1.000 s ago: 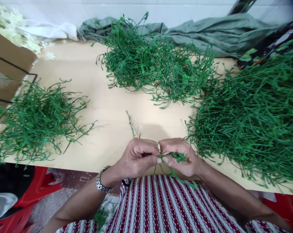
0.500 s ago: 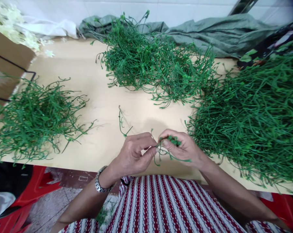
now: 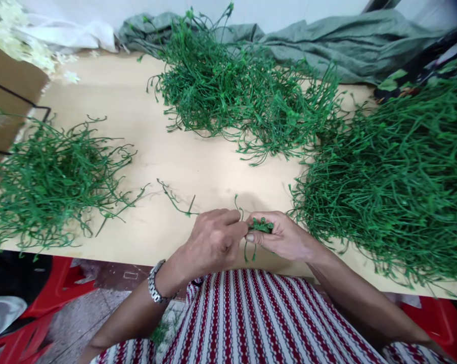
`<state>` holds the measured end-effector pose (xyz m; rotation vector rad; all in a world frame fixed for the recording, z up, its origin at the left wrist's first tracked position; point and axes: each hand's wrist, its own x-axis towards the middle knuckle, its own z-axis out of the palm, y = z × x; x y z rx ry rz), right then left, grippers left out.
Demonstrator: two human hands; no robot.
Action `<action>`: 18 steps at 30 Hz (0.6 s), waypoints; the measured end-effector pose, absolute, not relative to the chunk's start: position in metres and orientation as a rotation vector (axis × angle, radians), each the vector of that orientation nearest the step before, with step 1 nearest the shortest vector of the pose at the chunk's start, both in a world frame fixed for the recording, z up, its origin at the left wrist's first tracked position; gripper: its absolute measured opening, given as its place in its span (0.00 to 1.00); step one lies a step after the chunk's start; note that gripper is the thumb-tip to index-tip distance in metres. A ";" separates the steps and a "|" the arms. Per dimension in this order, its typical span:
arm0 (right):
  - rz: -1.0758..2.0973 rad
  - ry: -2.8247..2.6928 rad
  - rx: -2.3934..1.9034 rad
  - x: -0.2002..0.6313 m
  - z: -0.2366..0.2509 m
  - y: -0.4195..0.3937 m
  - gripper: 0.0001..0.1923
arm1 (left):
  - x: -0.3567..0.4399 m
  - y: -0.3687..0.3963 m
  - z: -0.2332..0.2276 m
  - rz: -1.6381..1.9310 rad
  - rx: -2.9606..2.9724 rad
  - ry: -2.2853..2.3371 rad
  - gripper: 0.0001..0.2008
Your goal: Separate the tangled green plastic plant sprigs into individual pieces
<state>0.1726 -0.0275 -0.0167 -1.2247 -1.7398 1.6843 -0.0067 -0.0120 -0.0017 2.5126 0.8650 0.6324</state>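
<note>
My left hand (image 3: 217, 240), with a metal watch on its wrist, is closed in a pinch close to the table's front edge. A thin green stem (image 3: 239, 206) sticks out above its fingertips. My right hand (image 3: 289, 237) touches it from the right, its thumb and fingers closed around a small bunch of green plastic-looking stems (image 3: 262, 225). Several thin ends hang below the fingers. Left of my hands a single branched stem (image 3: 175, 199) lies loose on the table. What exactly the left fingertips hold is partly hidden.
Green stems form a pile (image 3: 57, 182) at left, another pile (image 3: 232, 91) at the back and a large heap (image 3: 387, 187) at right. A cardboard box (image 3: 12, 76), pale flowers (image 3: 8, 30) and a green tarp (image 3: 338, 45) border the table (image 3: 137, 116). Red stools (image 3: 61, 288) stand below.
My left hand has turned over, its knuckles now upward, and closed nearer the right fingers. The bunch sits more compactly in my right hand. The loose stem has shifted left.
</note>
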 end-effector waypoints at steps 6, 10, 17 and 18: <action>1.667 -1.706 -0.982 0.173 -0.014 -0.028 0.10 | -0.010 -0.008 0.001 0.794 2.105 0.588 0.09; 1.784 -1.401 -0.840 0.169 -0.017 -0.032 0.09 | -0.003 -0.014 -0.004 1.075 1.825 0.589 0.06; 1.896 -1.029 -0.784 0.155 -0.022 -0.038 0.11 | 0.004 -0.028 -0.013 1.231 1.642 0.732 0.04; 1.905 -0.998 -0.766 0.154 -0.021 -0.039 0.11 | 0.004 -0.028 -0.014 1.236 1.607 0.725 0.04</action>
